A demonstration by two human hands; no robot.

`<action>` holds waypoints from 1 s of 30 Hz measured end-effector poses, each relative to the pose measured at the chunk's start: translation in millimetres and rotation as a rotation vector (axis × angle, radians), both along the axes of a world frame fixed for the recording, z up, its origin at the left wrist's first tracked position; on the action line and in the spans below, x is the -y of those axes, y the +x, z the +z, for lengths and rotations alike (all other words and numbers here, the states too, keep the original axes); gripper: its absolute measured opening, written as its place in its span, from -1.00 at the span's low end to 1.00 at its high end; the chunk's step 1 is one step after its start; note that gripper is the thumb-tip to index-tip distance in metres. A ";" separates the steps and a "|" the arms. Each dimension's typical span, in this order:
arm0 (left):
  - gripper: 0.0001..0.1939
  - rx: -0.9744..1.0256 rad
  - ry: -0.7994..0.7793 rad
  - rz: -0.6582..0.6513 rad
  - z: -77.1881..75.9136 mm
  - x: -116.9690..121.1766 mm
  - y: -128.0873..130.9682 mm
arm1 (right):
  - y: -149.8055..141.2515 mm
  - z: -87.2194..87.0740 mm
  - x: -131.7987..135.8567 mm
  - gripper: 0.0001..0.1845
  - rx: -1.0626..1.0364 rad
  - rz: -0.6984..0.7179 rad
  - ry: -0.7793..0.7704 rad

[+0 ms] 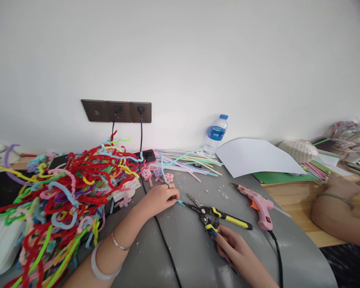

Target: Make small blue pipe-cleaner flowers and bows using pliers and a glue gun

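Observation:
My left hand [163, 199] is closed on a light blue pipe cleaner [163, 166]. One end of it rises above my knuckles, and the other pokes out past my fingertips to a jaw of the pliers. Around the lower handle of the yellow-and-black pliers [209, 216] my right hand [232, 248] is wrapped. The jaws stand apart, and the upper handle is spread away from my fingers. Small pink and purple pipe-cleaner shapes [158, 174] lie just beyond my left hand.
A tangled heap of coloured pipe cleaners [78, 192] fills the left. Straight ones [189, 160] lie near a water bottle [216, 134] and white paper [255, 156]. A pink glue gun [259, 206] rests at right. A black cable [165, 240] crosses the table. Another person's arm [336, 208] rests far right.

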State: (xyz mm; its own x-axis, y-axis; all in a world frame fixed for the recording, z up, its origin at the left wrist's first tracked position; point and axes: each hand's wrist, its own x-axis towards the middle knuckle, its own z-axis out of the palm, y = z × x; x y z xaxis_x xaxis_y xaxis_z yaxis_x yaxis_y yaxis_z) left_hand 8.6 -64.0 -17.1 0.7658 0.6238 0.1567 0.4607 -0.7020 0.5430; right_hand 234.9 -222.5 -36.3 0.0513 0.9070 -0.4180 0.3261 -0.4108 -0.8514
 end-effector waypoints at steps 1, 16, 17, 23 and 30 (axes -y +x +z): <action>-0.86 0.001 0.001 0.000 0.1 0.1 0.0 | 0.2 -0.2 0.2 -0.40 -0.003 0.003 0.002; -0.87 -0.003 0.002 -0.005 -1.2 -0.9 -0.2 | -0.5 0.7 -1.4 -0.32 0.007 0.004 -0.004; -0.87 -0.004 0.004 -0.004 -1.5 -1.0 -0.2 | -0.4 0.8 -1.4 -0.31 0.010 0.004 -0.003; -0.87 -0.001 0.016 -0.003 -3.9 -1.4 -0.1 | -0.5 1.0 -1.5 -0.30 0.014 0.014 0.006; -0.87 -0.002 0.018 -0.006 -3.0 -1.3 -0.4 | 0.4 -1.0 -0.7 -0.31 0.013 0.019 0.005</action>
